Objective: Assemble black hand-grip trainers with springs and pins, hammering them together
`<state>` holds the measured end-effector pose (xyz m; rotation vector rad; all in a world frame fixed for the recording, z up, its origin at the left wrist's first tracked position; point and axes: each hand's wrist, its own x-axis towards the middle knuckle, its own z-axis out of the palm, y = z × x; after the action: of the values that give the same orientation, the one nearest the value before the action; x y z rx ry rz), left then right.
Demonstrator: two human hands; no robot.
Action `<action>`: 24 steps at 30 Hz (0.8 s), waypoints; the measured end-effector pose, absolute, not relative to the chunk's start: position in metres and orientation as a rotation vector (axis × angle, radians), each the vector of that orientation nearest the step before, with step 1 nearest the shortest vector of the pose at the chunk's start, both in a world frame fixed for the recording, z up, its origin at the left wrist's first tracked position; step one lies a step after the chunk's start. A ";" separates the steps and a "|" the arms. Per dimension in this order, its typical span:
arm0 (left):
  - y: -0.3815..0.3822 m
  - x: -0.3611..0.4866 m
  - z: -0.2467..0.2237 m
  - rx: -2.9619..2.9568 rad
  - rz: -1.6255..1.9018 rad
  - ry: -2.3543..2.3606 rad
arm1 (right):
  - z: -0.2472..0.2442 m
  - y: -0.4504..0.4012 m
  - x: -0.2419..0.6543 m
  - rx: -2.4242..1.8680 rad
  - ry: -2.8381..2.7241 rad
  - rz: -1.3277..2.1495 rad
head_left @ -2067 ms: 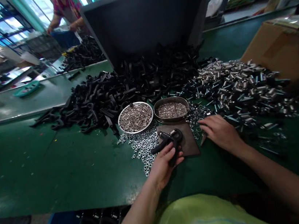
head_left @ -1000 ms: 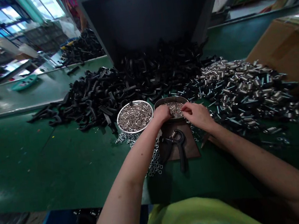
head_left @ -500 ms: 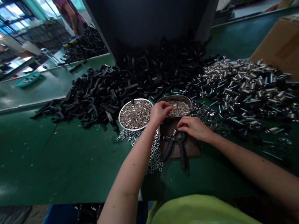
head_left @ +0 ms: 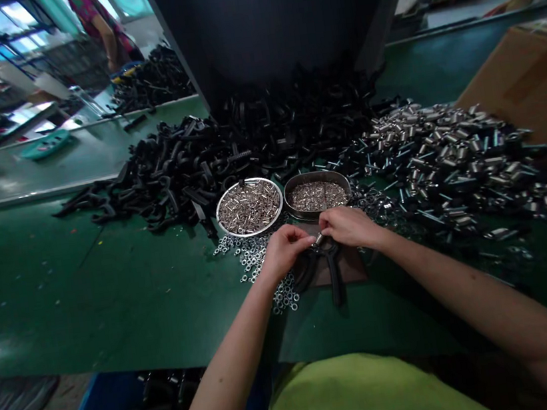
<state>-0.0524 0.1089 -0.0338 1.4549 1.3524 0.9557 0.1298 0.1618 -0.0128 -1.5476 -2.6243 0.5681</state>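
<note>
A black plastic clamp [head_left: 334, 277] lies with its handles towards me on a small brown board [head_left: 355, 268]. At its upper end sits a short shiny metal piece [head_left: 318, 239], perhaps a spring. My left hand [head_left: 284, 250] is pinched at the left side of this piece; whatever is between its fingertips is too small to make out. From the right, my right hand [head_left: 349, 225] pinches the clamp's upper end beside the metal piece. Fingers of both hands partly cover the clamp's top. Just beyond are a round dish [head_left: 219, 220] of small metal pins and an oval tin [head_left: 298, 216] of tiny metal parts.
Loose nuts [head_left: 251, 262] lie left of the board. Black clamp parts [head_left: 168, 172] are heaped before a large tipped grey bin [head_left: 280, 22]. Metal-and-black screw parts [head_left: 459, 160] pile up at right, near a cardboard box [head_left: 530, 84]. A person [head_left: 104, 32] stands far left.
My left hand has come from over the oval tin down to the clamp's upper end. My right hand has shifted slightly and stays at the clamp.
</note>
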 end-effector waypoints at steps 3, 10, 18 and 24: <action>0.103 -0.046 -0.040 1.683 0.893 1.391 | -0.014 0.169 0.128 -1.513 -2.636 0.686; 0.099 -0.033 -0.052 1.797 0.789 1.452 | -0.023 0.140 0.165 -1.518 -2.445 0.663; 0.099 -0.031 -0.054 1.781 0.795 1.419 | -0.049 0.055 0.272 -2.040 -2.263 0.296; 0.104 -0.028 -0.046 1.768 0.680 1.457 | -0.064 0.035 0.277 -2.104 -2.192 0.279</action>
<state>-0.0275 0.1044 -0.0465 1.7677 1.4574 0.6800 0.2765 0.0350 -0.0642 -2.1043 -2.1920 0.2789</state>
